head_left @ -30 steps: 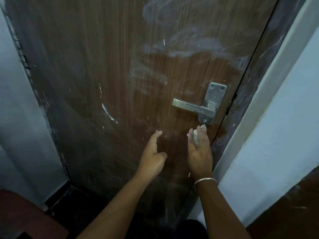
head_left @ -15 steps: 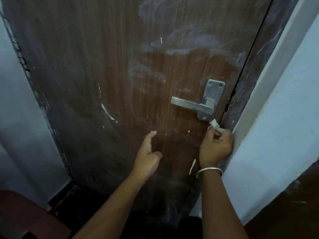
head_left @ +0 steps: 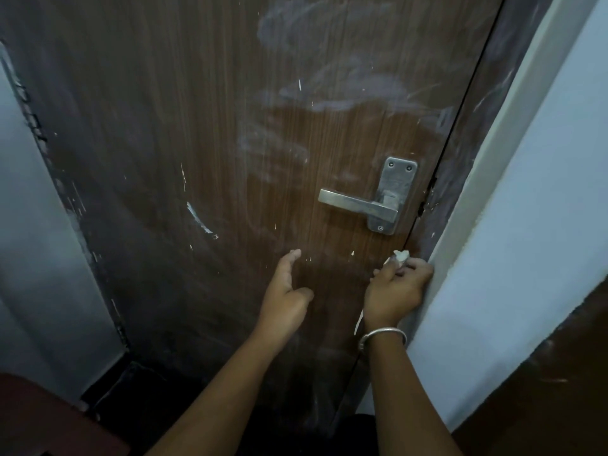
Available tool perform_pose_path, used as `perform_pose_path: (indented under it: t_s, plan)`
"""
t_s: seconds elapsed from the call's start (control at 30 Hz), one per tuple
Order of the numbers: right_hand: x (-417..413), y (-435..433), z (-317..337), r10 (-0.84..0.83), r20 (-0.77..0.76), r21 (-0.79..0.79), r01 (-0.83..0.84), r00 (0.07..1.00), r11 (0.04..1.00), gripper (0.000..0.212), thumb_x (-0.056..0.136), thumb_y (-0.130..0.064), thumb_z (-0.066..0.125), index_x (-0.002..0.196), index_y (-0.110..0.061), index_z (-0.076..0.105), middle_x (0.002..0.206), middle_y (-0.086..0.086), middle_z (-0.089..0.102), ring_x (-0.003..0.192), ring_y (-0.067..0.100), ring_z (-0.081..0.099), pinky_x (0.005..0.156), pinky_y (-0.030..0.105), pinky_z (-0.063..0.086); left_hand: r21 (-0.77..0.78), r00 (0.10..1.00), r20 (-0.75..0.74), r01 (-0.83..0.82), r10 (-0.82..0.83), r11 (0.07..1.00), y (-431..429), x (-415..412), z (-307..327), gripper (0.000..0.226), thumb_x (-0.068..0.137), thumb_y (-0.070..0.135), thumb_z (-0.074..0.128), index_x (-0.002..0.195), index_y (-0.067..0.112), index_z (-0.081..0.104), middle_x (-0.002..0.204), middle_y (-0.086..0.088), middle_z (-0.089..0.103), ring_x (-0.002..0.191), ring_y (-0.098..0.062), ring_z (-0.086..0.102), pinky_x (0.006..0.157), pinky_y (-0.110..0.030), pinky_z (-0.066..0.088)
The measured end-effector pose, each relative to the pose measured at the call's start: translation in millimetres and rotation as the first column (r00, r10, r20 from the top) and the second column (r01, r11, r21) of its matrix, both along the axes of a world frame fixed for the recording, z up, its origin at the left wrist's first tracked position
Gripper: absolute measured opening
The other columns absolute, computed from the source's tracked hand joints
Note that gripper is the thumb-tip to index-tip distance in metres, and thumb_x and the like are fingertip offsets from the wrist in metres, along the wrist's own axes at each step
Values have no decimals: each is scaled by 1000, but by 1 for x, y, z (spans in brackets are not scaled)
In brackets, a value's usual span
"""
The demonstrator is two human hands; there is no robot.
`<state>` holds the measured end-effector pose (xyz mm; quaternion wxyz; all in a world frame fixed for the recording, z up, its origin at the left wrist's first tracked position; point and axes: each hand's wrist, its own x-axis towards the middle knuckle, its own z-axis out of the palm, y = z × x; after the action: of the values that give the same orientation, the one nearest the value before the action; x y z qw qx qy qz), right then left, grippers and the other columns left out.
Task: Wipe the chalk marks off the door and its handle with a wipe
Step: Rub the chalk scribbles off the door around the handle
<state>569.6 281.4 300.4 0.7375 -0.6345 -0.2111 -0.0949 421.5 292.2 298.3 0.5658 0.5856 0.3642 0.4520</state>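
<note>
Brown wood-grain door (head_left: 197,143) across nearly the whole view, meeting a dark jamb (head_left: 460,179) along a thin line down its right edge. Beyond the jamb, pale blue wall (head_left: 543,192) crowding in close, with a brown lower band (head_left: 543,406) at bottom right; grey wall (head_left: 29,241) along the door's left edge. Leaves plenty of bare panel open left of and below the handle (head_left: 357,204), very little room on the right, hemmed by jamb and wall corner. Low in the bottom left corner, dark red object (head_left: 39,422), well apart from both hands; cannot tell what. Wide smears of chalk marks (head_left: 335,93) over the door's upper middle, reaching towards the right edge above the handle, fainter streaks lower left of them. Left of centre, short white curved streak (head_left: 199,222). Metal handle on its upright plate (head_left: 396,179) near the right edge, lever pointing left. Below and left of the handle, left hand (head_left: 286,291) released, fingers loose and spread, close to the panel; contact not clear. At the door's right edge just below the plate, right hand (head_left: 396,289) clenched round a white wipe (head_left: 401,255), a tuft poking out above the fingers. Silver bangle (head_left: 383,335) on that wrist.
</note>
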Motion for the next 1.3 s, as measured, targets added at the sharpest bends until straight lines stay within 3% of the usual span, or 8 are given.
perform_pose_path:
  t_s: [0.1,0.17,0.37,0.5,0.63,0.8,1.07,1.3]
  plan:
    - [4,0,33,-61,203,34,56,977,998,10,88,0,49,96,1,55,97,21,61,81,33,63,69,42,56,11,1000,6,-20,20,1000,1,-2,6,66,83,-11,48,136,27,37,121,21,41,89,31,42,63,8,34]
    - [2,1,49,-118,291,28,114,949,993,18,83,8,49,95,7,62,102,27,58,94,37,60,85,34,49,12,1000,13,-26,26,1000,2,-2,9,66,83,-11,48,135,28,37,124,20,40,93,25,41,64,8,33]
    - [-1,-4,69,-21,453,-168,109,891,980,36,90,3,48,126,7,50,144,19,37,136,30,32,113,32,27,34,1000,28,2,-3,999,0,1,15,65,83,-12,48,133,29,38,114,27,44,87,35,42,63,7,35]
    - [5,-7,66,-38,581,-338,283,813,898,48,88,-4,47,135,3,40,149,19,30,133,37,30,111,42,25,45,999,46,-15,13,999,1,0,22,65,83,-11,49,131,31,38,116,28,42,89,33,41,65,7,35]
    - [6,-8,39,55,636,-508,364,770,781,65,85,-5,48,143,8,20,150,30,18,140,43,11,114,41,3,65,998,50,-27,24,998,0,-1,27,65,83,-10,49,129,35,38,123,25,42,101,23,42,68,6,35]
    - [11,2,44,102,568,-522,262,816,812,67,90,-10,50,142,12,14,149,35,11,140,47,8,114,49,8,92,998,47,-45,40,995,2,-7,36,65,84,-9,49,131,35,38,139,17,37,125,3,33,71,0,37]
    - [19,4,48,202,518,-342,-15,831,940,67,90,-24,33,144,-12,-3,151,6,-14,141,19,-17,114,26,-14,133,997,50,-61,55,989,13,-17,55,66,85,-10,49,130,36,39,127,23,38,113,12,37,77,-7,39]
    - [16,-6,65,215,545,-360,-6,810,933,69,90,-33,30,147,-3,5,154,13,-8,143,23,-13,116,31,-6,200,997,56,-63,53,978,30,-13,71,67,85,-7,51,133,38,38,124,29,39,109,17,38,69,-1,40]
